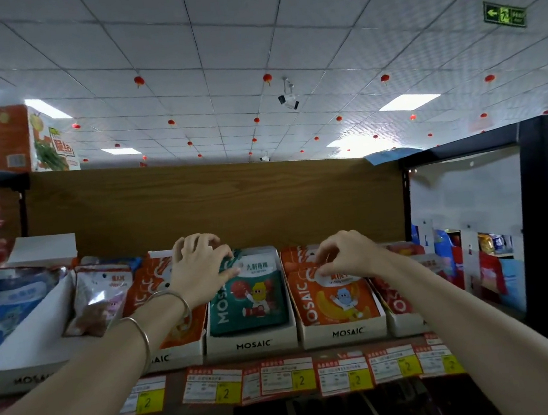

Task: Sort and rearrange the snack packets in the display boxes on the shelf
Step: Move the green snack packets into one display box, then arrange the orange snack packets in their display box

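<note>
White MOSAIC display boxes stand in a row on the shelf. The middle box holds teal packets. To its right, another box holds orange packets. My left hand pinches the top left corner of the front teal packet, thumb on its face. My right hand pinches the top edge of the front orange packet. Left of the teal box, a box of orange packets sits partly behind my left wrist. A pink-brown packet leans further left.
A large white box with blue packets sits at far left. A wooden back panel rises behind the boxes. A black frame post bounds the shelf on the right. Price tags line the shelf edge.
</note>
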Available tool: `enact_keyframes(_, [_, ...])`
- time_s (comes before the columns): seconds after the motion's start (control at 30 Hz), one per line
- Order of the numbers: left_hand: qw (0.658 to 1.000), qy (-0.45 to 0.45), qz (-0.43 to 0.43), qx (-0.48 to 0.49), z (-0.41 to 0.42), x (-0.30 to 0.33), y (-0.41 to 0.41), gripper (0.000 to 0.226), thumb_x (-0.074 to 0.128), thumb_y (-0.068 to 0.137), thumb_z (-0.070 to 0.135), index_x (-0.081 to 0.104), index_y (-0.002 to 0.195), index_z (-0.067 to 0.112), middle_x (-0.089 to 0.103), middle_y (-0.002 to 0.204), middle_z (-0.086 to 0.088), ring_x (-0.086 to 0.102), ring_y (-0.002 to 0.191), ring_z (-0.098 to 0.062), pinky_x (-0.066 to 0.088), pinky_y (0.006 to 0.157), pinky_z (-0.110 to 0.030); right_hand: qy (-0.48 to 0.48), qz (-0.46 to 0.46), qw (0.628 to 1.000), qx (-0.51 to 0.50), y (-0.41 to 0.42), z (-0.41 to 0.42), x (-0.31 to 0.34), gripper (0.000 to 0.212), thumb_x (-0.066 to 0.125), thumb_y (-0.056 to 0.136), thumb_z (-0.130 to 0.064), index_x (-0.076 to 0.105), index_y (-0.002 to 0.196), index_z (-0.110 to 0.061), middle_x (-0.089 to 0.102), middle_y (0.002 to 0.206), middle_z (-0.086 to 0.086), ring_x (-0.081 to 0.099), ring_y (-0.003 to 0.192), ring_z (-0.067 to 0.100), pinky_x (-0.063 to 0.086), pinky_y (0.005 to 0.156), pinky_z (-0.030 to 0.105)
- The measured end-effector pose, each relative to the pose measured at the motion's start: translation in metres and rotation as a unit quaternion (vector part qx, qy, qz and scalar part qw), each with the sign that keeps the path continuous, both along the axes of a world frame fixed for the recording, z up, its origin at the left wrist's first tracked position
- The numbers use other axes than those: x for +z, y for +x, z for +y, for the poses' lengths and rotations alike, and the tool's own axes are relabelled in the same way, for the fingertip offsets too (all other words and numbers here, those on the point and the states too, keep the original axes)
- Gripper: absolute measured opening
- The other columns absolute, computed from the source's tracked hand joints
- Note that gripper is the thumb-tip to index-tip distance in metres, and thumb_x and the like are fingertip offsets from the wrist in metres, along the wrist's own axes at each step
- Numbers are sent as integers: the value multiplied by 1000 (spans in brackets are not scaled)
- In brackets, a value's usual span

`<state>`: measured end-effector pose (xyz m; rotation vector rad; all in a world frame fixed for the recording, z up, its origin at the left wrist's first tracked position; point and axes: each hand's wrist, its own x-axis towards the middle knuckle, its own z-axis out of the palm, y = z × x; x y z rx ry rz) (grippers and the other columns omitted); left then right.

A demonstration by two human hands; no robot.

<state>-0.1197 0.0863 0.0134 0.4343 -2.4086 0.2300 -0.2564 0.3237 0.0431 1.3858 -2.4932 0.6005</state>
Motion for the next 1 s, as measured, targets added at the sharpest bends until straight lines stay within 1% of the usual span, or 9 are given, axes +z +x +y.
enact_keyframes(0.23, [997, 32, 34, -66, 8, -1, 2, 41, 54, 84, 52, 53, 121, 35, 37, 139, 0, 21, 135, -23, 12, 112, -43, 28, -20, 999, 7, 2, 1, -6, 49, 69, 79, -29, 55, 125, -22, 57, 128, 0, 55, 114, 16, 47, 94, 34])
enact_keyframes(0.33, [989, 28, 80, -123, 21, -6, 1, 36, 58, 85, 44, 54, 119, 35, 40, 135, 3, 23, 132, -19, 16, 109, -41, 17, -12, 1000, 17, 3, 3, -8, 40, 68, 80, -26, 59, 118, -22, 58, 124, -1, 55, 112, 17, 49, 93, 36])
enact_keyframes(0.43, [981, 40, 59, -181, 39, -7, 0, 28, 57, 87, 38, 58, 115, 35, 41, 134, 3, 23, 132, -17, 19, 110, -42, 2, 4, 1000, 27, 2, 4, -11, 24, 69, 79, -25, 61, 101, -29, 62, 112, -3, 58, 105, 16, 52, 89, 40])
enact_keyframes(0.5, [978, 37, 39, -199, 50, -8, -2, 28, 55, 89, 36, 59, 116, 37, 41, 136, 3, 22, 133, -17, 19, 111, -45, -5, 11, 999, 32, 2, 6, -13, 23, 69, 79, -23, 62, 101, -29, 63, 112, -4, 58, 104, 14, 51, 89, 40])
enact_keyframes(0.67, [981, 42, -26, -189, 72, -11, -10, 34, 50, 92, 34, 55, 125, 39, 33, 146, 5, 12, 139, -19, 8, 113, -46, -26, 1, 999, 48, 2, 15, -17, 34, 69, 80, -21, 63, 114, -25, 62, 119, -5, 56, 106, 9, 47, 86, 26])
enact_keyframes(0.77, [974, 78, 4, -214, 78, -12, -8, 24, 55, 91, 31, 66, 112, 34, 40, 141, 9, 18, 135, -16, 14, 113, -48, -38, 2, 998, 59, 2, 21, -18, 37, 70, 80, -20, 62, 116, -21, 62, 116, -5, 53, 101, 5, 40, 75, 14])
enact_keyframes(0.83, [967, 100, 16, -236, 79, -12, -5, 18, 58, 88, 23, 73, 96, 30, 44, 138, 10, 21, 133, -14, 16, 112, -46, -36, 6, 997, 62, 3, 23, -18, 27, 68, 81, -20, 65, 108, -18, 63, 110, -4, 55, 101, 9, 41, 71, 13])
enact_keyframes(0.93, [965, 93, -3, -243, 82, -14, -4, 23, 57, 87, 15, 75, 87, 29, 43, 139, 10, 21, 133, -14, 12, 111, -43, -27, 4, 998, 63, 6, 24, -19, 6, 66, 81, -18, 65, 85, -23, 66, 112, -1, 59, 106, 16, 51, 83, 28])
enact_keyframes(1.0, [966, 92, -9, -240, 82, -16, -4, 24, 56, 87, 15, 75, 88, 30, 43, 140, 11, 21, 133, -14, 12, 112, -43, -19, -4, 998, 67, 8, 24, -21, 13, 66, 80, -17, 60, 78, -28, 63, 115, 0, 57, 107, 16, 52, 87, 33])
